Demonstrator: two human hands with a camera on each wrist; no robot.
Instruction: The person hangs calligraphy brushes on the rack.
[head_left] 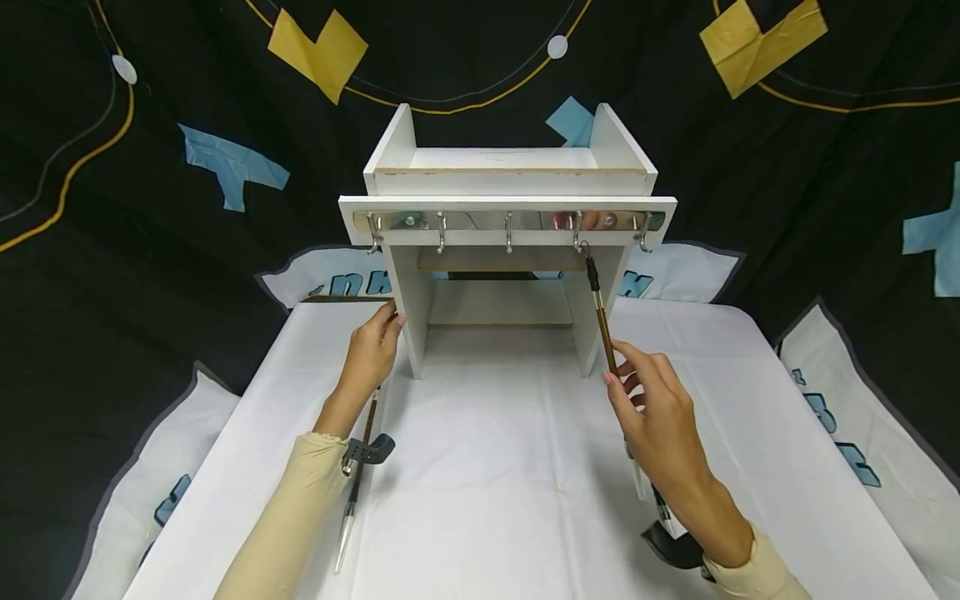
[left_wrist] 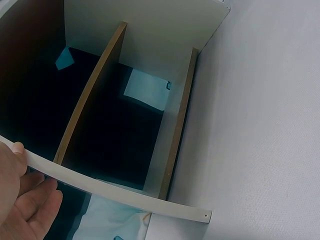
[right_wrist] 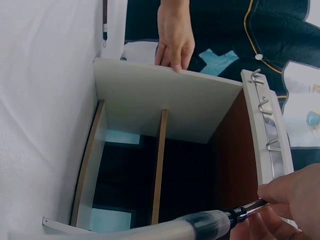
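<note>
A small white shelf unit (head_left: 506,182) stands on the table, with a metal strip of several hooks (head_left: 509,229) across its front. My left hand (head_left: 372,346) grips the front edge of its left side panel (left_wrist: 125,192), thumb on the edge and fingers on the outer side. My right hand (head_left: 660,417) pinches a slim brown-handled brush (head_left: 603,321) between thumb and fingers. The brush slants upward, its black end and thin loop close beside the second hook from the right; I cannot tell whether the loop touches it. Its lower end looks like a clear capped tube (right_wrist: 200,225).
Another brown brush (head_left: 365,450) with a clear end lies on the table (head_left: 480,500) beneath my left forearm. A dark slim object (head_left: 662,510) shows partly behind my right wrist. Black cloth (head_left: 465,50) with yellow and blue tape hangs behind the shelf.
</note>
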